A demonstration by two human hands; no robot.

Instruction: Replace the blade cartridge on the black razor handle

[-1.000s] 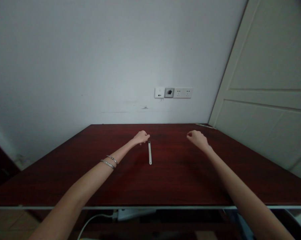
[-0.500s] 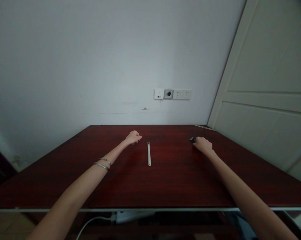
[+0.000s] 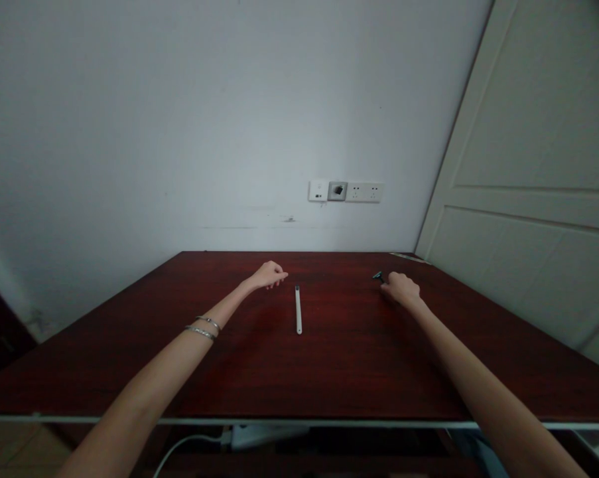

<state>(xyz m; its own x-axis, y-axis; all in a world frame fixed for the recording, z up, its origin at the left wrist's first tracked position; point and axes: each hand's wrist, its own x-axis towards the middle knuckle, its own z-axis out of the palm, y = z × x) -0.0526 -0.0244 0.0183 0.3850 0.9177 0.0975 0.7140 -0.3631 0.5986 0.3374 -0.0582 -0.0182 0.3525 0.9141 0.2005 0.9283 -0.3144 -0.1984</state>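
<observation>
My right hand (image 3: 401, 288) is closed around the dark handle of a razor (image 3: 377, 275), whose head sticks out to the left of my fingers over the right part of the table. Most of the handle is hidden by the hand. On the other side, my left hand (image 3: 269, 274) hovers above the table with loosely bent fingers, slightly apart, and nothing visible in them. Just right of it lies a slim white stick (image 3: 298, 311), dark at its far end and with a small hole at its near end. It points away from me, and neither hand touches it.
The dark red wooden table (image 3: 329, 372) reaches back to a white wall with a row of sockets (image 3: 363, 192). A pale panelled door (image 3: 523, 172) stands along the right. Below the front edge, a white cable (image 3: 184, 438) runs to a white power strip (image 3: 269, 435).
My left hand has shifted slightly right, toward the white stick, and its fingers have loosened. The razor's head has swung a little left and shows more clearly beyond my right hand.
</observation>
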